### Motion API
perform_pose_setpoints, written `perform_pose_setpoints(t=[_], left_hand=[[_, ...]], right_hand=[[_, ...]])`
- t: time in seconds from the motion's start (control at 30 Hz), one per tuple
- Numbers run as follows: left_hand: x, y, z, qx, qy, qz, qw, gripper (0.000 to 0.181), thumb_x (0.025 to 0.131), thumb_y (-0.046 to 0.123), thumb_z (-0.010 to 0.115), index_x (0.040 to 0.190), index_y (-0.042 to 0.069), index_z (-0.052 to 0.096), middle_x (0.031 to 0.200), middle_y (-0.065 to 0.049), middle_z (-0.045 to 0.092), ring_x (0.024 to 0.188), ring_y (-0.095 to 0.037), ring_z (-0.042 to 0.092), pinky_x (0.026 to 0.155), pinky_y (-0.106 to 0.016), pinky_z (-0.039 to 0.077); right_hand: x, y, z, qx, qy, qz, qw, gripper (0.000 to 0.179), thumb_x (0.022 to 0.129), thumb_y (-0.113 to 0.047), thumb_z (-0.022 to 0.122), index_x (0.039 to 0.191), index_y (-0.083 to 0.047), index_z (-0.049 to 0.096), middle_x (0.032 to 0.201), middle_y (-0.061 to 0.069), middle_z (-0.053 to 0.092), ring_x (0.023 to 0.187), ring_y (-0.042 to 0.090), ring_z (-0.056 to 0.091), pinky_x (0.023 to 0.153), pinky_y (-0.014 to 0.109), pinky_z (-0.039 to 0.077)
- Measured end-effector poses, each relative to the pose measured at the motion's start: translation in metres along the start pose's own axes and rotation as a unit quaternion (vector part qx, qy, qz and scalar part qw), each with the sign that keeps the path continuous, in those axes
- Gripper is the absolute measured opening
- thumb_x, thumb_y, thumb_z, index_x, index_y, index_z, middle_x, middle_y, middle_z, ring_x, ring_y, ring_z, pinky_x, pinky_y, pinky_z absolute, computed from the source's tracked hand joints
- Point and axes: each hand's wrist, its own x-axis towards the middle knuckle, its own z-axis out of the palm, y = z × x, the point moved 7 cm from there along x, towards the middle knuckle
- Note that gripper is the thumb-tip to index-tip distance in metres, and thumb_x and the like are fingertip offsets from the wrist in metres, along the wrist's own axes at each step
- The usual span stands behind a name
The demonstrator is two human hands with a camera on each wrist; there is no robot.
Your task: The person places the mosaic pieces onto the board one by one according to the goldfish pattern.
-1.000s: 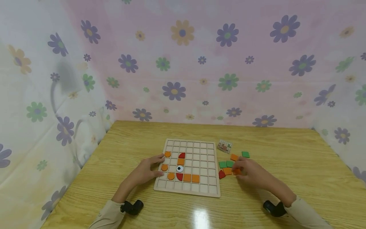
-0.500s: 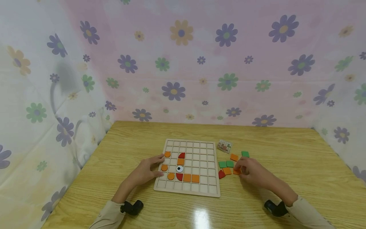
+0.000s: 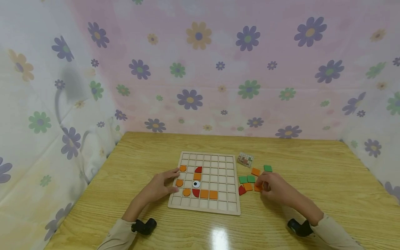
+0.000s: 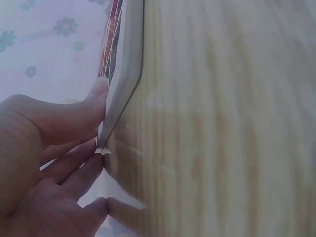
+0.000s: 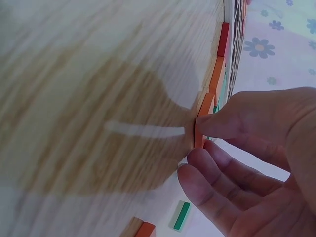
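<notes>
My left hand (image 3: 158, 186) rests at the left edge of a wooden grid board (image 3: 222, 189), its thumb and fingers spread along the rim. In the left wrist view the thumb lies over the board's edge (image 4: 126, 74) while other fingertips touch its side and the table. Set in the board are several orange discs (image 3: 186, 192), orange square tiles (image 3: 213, 194), red quarter-circle tiles (image 3: 196, 193) and an eye disc (image 3: 196, 184). To the right, my right hand (image 3: 275, 187) pinches an orange square tile (image 5: 204, 104) lying on the table; the fingers partly cover it.
Right of the board lie green tiles (image 3: 243, 179), loose orange tiles (image 3: 248, 186), a red tile (image 3: 242, 190) and a farther green tile (image 3: 267, 168). A small picture card (image 3: 246, 159) sits by the board's upper right corner. Floral cloth (image 3: 218, 86) hangs behind the table.
My right hand has shifted slightly to the right, its fingertips now over the right part of the orange tile. The left hand and the board have stayed in place.
</notes>
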Motion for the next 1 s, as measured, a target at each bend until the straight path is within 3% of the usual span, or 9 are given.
perform_pose_setpoints(t=[0.7,1.0], left_hand=[[-0.001,0.0,-0.001,-0.003,-0.001,0.003,1.0,0.056,0.083,0.01,0.073,0.134,0.003,0.053,0.147,-0.007,0.04,0.137,-0.032,0.028,0.108,-0.051,0.028],[-0.001,0.003,-0.002,0.007,0.002,0.013,0.9999,0.055,0.083,0.011,0.073,0.134,0.002,0.054,0.146,-0.01,0.041,0.136,-0.034,0.03,0.107,-0.052,0.029]], right_hand=[[0.013,-0.02,-0.001,0.012,0.006,-0.024,0.9996,0.024,0.068,0.01,0.063,0.082,-0.008,0.067,0.074,-0.005,0.055,0.064,0.006,0.044,0.053,0.022,0.042],[0.026,-0.039,0.0,0.012,0.017,-0.073,0.9971,0.023,0.069,0.009,0.064,0.081,-0.011,0.067,0.075,-0.006,0.053,0.062,0.006,0.044,0.052,0.021,0.041]])
